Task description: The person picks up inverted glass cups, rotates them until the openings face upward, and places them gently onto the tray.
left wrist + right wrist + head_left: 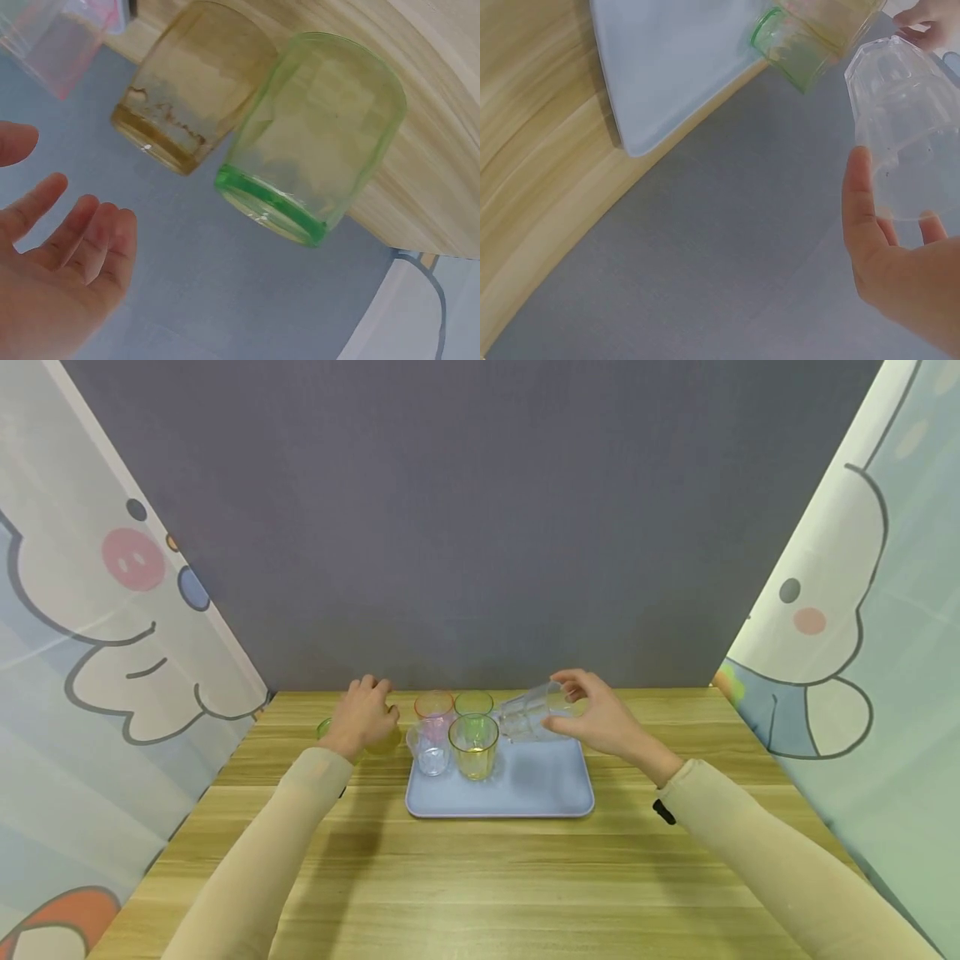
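Right hand (600,720) pinches a clear glass (534,713), tipped on its side in the air over the far right corner of the blue tray (540,785), mouth toward the other glasses; nothing visible inside it. Left hand (363,717) is near the far edge of the surface, left of the tray, fingers loosely spread and holding nothing in the left wrist view; just beside it stand an amber glass (191,86) and a green glass (319,135), both on the wood, off the tray. On the tray's far left part: pink glass (433,706), another green glass (473,704), small clear glass (429,753), yellow glass (474,746) with some yellowish liquid at the bottom. Others look empty.
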A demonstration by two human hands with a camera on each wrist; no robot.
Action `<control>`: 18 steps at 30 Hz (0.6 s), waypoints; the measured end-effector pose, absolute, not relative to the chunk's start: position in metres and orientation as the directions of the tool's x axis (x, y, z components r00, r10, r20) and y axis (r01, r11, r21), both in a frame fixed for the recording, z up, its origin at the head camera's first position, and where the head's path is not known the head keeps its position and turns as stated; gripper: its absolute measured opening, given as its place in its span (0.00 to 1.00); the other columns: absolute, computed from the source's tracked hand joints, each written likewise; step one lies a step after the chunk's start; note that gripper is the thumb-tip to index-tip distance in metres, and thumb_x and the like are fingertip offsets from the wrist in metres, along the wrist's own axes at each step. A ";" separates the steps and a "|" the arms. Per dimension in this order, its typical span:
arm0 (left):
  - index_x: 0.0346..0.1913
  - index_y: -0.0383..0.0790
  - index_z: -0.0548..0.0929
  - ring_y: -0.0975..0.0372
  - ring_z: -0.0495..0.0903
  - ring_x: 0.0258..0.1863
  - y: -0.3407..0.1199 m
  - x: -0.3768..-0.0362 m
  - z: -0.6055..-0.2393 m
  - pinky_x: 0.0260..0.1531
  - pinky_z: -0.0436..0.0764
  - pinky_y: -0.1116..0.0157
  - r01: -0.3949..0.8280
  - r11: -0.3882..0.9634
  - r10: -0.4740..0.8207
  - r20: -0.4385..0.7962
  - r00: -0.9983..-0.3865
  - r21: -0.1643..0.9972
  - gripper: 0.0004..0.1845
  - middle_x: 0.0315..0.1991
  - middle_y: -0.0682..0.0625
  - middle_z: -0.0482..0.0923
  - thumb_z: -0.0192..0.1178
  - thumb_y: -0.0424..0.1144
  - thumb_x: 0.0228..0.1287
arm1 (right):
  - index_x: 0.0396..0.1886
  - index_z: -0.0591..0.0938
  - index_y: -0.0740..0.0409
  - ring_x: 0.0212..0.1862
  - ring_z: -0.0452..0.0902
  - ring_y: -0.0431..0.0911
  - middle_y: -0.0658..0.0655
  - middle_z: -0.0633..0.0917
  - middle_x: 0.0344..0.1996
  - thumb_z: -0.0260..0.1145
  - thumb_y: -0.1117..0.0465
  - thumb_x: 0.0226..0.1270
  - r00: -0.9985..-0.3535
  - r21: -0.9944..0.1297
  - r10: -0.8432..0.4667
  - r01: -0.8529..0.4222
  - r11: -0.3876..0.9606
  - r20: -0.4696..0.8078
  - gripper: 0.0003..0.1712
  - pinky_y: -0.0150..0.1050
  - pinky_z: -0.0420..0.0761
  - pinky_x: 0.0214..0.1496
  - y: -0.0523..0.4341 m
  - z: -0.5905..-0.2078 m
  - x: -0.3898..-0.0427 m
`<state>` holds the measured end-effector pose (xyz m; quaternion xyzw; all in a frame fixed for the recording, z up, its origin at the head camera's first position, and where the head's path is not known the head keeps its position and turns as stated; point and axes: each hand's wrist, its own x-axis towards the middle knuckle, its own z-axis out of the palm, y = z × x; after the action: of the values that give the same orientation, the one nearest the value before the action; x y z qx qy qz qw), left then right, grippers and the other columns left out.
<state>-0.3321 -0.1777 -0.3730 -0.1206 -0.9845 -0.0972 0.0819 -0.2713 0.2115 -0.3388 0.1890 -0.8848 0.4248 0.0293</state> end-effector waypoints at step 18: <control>0.69 0.30 0.72 0.36 0.67 0.62 -0.187 -0.342 -0.389 0.61 0.70 0.36 0.199 0.972 0.189 0.082 -0.978 0.125 0.28 0.62 0.30 0.69 0.51 0.41 0.70 | 0.70 0.72 0.54 0.60 0.71 0.59 0.64 0.73 0.62 0.75 0.49 0.59 -0.933 -0.712 -0.313 -0.341 0.614 0.177 0.41 0.58 0.74 0.59 0.211 -0.345 -0.272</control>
<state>-0.3421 -0.1871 -0.3892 -0.0978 -0.9924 -0.0662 0.0349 -0.2722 0.2112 -0.3452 0.1819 -0.8982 0.3999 0.0177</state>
